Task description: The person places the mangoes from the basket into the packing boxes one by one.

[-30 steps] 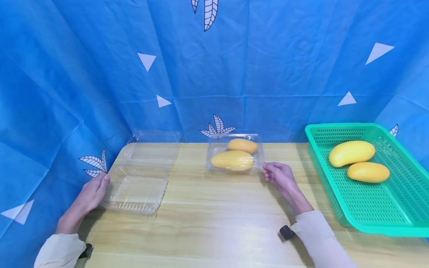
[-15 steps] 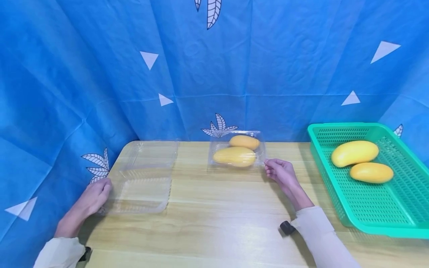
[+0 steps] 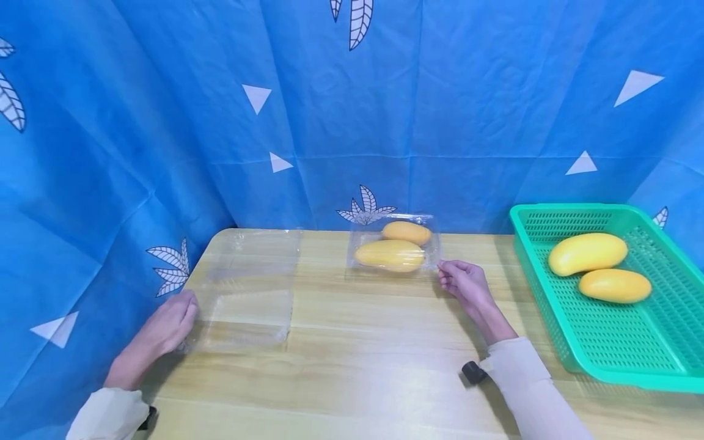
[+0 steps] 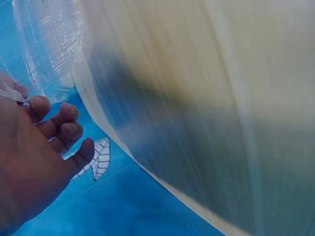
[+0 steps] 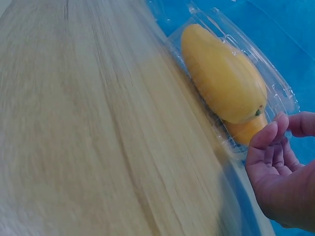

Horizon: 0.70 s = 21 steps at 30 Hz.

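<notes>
Since the earlier frame, the far flap (image 3: 258, 244) of the open clear container (image 3: 250, 311) has come down from upright against the curtain to lie low over the bench, while the whole head view has slid slightly. That container sits left of centre in the frame, its near half toward the lower left. The left hand (image 3: 169, 324) is at its left side, thumb and fingers pinching a thin clear edge, as the left wrist view shows. In the middle of the frame stands a second clear box (image 3: 365, 232), with a larger yellow mango (image 3: 390, 254) in front and a smaller mango (image 3: 409, 233) touching behind it. The right hand (image 3: 466, 284) holds this box's near right corner, its fingers closed narrow in a pinch. On the right side of the frame, a green basket (image 3: 660, 380) carries a pale yellow mango (image 3: 588, 252) and, just below, a deeper yellow mango (image 3: 615, 285). Beneath everything lies the wood-grained bench (image 3: 357, 379); a blue curtain (image 3: 352, 110) printed with white triangles and leaves fills the upper frame.
</notes>
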Tool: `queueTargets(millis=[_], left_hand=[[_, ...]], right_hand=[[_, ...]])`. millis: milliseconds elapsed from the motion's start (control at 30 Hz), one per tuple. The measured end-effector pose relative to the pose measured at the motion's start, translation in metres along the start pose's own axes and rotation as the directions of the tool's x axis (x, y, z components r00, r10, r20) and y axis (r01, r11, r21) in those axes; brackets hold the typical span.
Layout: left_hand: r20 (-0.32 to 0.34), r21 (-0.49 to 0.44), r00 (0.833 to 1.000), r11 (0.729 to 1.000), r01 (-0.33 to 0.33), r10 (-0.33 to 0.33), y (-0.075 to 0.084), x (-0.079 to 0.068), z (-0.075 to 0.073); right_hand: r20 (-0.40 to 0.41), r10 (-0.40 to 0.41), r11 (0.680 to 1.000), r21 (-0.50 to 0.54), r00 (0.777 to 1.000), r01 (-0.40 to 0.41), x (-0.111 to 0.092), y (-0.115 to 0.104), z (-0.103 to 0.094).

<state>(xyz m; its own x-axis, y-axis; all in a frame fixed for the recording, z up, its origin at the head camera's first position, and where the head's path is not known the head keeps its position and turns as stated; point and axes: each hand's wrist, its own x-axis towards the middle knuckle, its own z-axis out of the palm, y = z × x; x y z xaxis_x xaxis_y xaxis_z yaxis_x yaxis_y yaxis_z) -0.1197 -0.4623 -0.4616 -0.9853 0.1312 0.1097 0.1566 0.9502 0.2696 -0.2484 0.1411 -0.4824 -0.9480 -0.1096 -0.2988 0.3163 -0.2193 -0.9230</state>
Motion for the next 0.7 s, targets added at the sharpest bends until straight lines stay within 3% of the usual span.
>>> queueTargets(millis=[367,700], left_hand=[[0.009,0.042,0.999,0.998,-0.049,0.048,0.030,-0.012,0.003],[0.002,0.010,0.997,0.997,-0.079,0.079,0.053,-0.029,0.009]], right_hand=[[-0.011,0.002,1.000,-0.007,1.000,-0.002,0.002,-0.002,0.000],[-0.033,-0.009,1.000,0.010,0.999,0.009,0.009,-0.005,0.010]])
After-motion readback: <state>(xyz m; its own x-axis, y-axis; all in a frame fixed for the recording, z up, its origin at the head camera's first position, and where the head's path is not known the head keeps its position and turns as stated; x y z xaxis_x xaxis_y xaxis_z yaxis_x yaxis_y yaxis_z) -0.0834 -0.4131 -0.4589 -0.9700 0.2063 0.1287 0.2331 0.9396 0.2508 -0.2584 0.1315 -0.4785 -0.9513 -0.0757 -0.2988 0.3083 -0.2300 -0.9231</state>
